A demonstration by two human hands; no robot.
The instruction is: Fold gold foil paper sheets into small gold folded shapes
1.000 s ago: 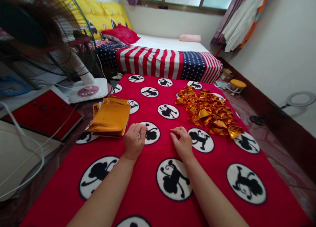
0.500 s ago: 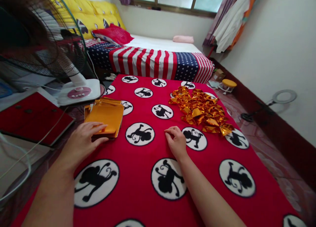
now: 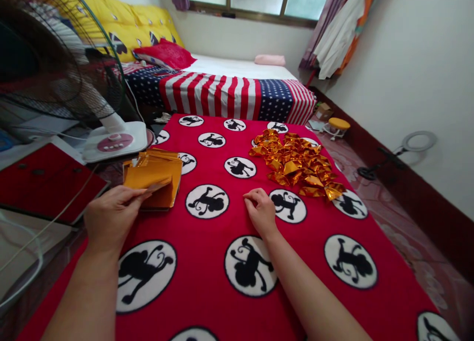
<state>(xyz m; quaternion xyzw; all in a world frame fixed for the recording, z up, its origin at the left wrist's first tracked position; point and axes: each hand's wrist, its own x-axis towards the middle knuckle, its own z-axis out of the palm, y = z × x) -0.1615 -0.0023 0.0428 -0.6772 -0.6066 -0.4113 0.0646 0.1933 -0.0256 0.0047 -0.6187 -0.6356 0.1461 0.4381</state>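
Observation:
My left hand (image 3: 113, 215) pinches the near edge of a gold paper sheet (image 3: 160, 184) between thumb and fingers. That sheet is bent up off the stack of gold paper (image 3: 171, 195) at the left of the cloth. My right hand (image 3: 261, 210) rests on the red cloth (image 3: 248, 217) near the middle, fingers curled together with nothing visible in them. To its upper right lies a heap of shiny folded gold paper pieces (image 3: 292, 167).
At the left a fan (image 3: 114, 141) stands beside the stack, near a dark red panel (image 3: 44, 183). A bed (image 3: 222, 94) is behind the cloth. On the floor to the right are a yellow stool (image 3: 338, 124) and a ring-shaped stand (image 3: 420, 141).
My left hand has closed on the top sheet's near edge and lifted it off the stack. My right hand stays in place on the cloth. The view has shifted slightly.

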